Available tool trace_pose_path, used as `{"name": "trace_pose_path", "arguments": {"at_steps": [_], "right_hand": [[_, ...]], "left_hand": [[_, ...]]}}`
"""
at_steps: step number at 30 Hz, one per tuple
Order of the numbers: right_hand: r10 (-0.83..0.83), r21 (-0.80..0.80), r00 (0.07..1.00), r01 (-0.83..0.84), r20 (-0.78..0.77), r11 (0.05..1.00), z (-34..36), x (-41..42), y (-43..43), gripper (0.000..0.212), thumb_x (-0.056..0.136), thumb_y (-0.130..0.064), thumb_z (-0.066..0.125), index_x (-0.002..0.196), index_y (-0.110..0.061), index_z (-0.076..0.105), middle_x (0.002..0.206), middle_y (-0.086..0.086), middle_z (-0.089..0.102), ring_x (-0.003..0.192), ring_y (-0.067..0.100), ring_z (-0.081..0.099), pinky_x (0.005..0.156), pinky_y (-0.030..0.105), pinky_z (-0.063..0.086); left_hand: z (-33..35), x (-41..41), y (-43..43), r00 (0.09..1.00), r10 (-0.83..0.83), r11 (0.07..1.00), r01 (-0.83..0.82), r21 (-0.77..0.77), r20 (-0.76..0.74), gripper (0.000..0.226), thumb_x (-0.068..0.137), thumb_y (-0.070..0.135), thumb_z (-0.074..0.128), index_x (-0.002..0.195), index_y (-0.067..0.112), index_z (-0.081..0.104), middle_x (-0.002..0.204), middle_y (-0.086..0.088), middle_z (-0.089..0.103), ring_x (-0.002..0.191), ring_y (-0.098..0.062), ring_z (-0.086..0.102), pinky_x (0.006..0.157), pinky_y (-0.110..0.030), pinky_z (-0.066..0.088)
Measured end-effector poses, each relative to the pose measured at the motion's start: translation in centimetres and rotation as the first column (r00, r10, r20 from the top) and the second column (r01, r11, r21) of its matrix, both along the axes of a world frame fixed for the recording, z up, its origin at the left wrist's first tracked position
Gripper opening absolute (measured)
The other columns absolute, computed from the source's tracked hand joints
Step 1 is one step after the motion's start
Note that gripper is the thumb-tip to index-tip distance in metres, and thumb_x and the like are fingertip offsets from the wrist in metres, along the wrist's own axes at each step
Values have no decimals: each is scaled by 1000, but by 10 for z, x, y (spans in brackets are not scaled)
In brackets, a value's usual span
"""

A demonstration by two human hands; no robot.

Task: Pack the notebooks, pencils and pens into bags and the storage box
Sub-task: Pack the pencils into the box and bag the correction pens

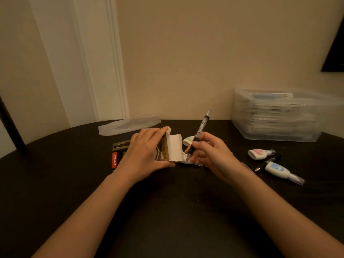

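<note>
My left hand grips a small brown-and-white cardboard pen box with its end flap open, held above the dark table. My right hand pinches a clear pen with a black grip, its writing tip pointing down beside the box's open end. A clear plastic storage box with a lid stands at the back right, items stacked inside. A clear plastic bag lies flat at the back, left of centre.
A black-and-red pen pack lies under my left hand. A green correction tape sits behind the pen. Right of my hand lie a pink correction tape, a blue one and a black pen. A wall runs behind the table.
</note>
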State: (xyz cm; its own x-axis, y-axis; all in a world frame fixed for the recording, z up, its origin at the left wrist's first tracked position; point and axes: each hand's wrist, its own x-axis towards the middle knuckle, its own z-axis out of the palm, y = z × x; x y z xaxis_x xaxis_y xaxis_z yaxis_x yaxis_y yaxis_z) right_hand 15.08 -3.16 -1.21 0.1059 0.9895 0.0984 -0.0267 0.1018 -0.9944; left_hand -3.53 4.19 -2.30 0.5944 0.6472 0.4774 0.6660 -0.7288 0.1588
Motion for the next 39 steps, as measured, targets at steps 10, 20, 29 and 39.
{"name": "trace_pose_path", "arguments": {"at_steps": [10,20,29,39], "right_hand": [[-203,44,978,200,54,979,-10,-10,0,8,91,-10,59,97,-10,63,73,3,65,54,8,58,49,19,47],[-211,4,977,211,5,977,-5,-9,0,16,96,-25,51,84,-15,51,59,-2,40,45,6,35,41,20,31],[-78,-91,993,86,89,992,2,-6,-3,40,101,-34,38,98,-9,69,99,6,64,54,11,54,44,18,39],[-124,21,985,127,-116,992,-4,-6,-1,15,95,-7,51,107,-7,59,98,11,69,83,20,72,69,24,58]], "left_hand": [[-6,14,-12,1000,-8,997,8,80,6,99,73,59,65,149,24,13,146,3,30,133,-11,23,106,-23,18],[-5,17,-15,1000,-12,996,11,85,17,99,73,60,65,149,21,14,146,1,31,133,-13,25,108,-27,21],[-7,17,-15,999,-19,994,15,111,35,98,73,58,67,149,20,17,145,-1,34,132,-16,27,108,-28,21],[-10,17,-13,999,-4,988,-3,156,42,98,67,57,71,146,16,29,137,-5,45,126,-21,39,101,-32,29]]}}
